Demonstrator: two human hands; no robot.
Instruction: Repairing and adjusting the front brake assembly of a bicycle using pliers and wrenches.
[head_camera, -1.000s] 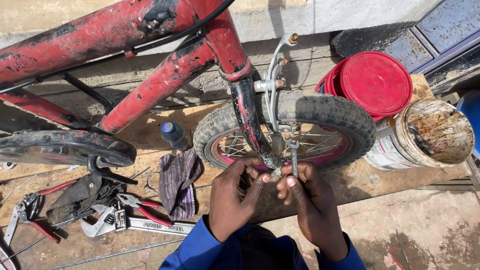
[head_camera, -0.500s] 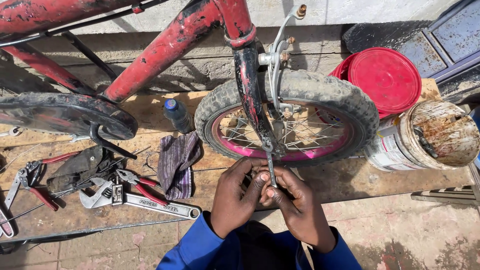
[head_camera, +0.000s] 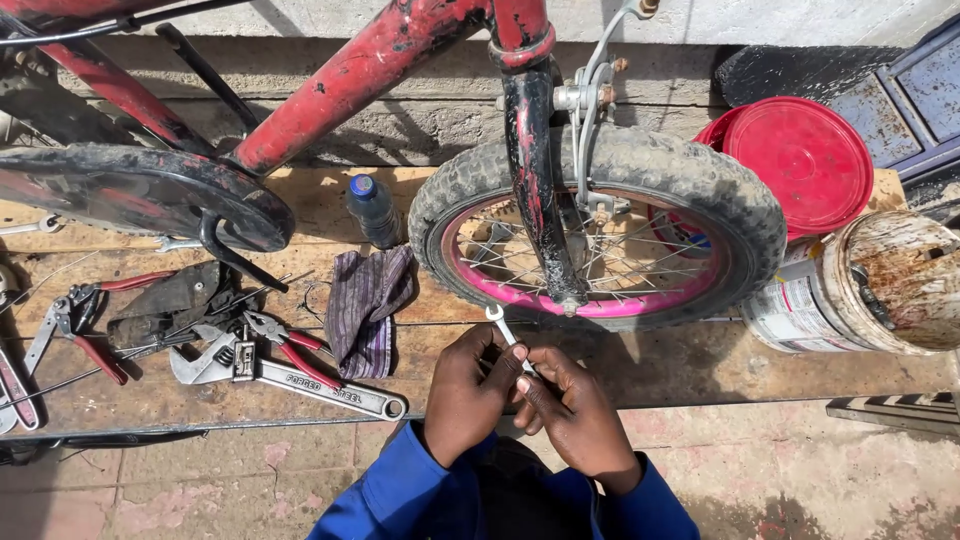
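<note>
My left hand (head_camera: 468, 398) and right hand (head_camera: 572, 415) meet low in the centre of the view, fingers curled in around a small silver spanner (head_camera: 506, 333). Both hands are closed on it: the left grips from the side, the right pinches the lower shaft, and the open-jawed end sticks up out of them. That end points at the bottom of the front wheel (head_camera: 600, 235), just below the pink rim and close to the foot of the dark fork (head_camera: 535, 180); I cannot tell whether the spanner touches the axle nut. Blue sleeves (head_camera: 400, 500) run down from both wrists.

The wheel has a knobbly black tyre and thin spokes, and it stands on a wooden board (head_camera: 680, 365). Above it the red bicycle frame (head_camera: 350, 75) slants up to the left, with a grey brake cable (head_camera: 590, 70) looping beside the fork.

Left of my hands a crumpled striped rag (head_camera: 365, 310) lies on the board, with a small dark bottle with a blue cap (head_camera: 372, 208) just behind it. Further left lie an adjustable wrench (head_camera: 290, 375), red-handled pliers (head_camera: 285, 345) across it, and a second pair of red-handled pliers (head_camera: 80, 325) near the edge.

To the right of the wheel a red bucket lid (head_camera: 798, 165) leans behind it, and a stained paint tin (head_camera: 860, 290) lies on its side.
</note>
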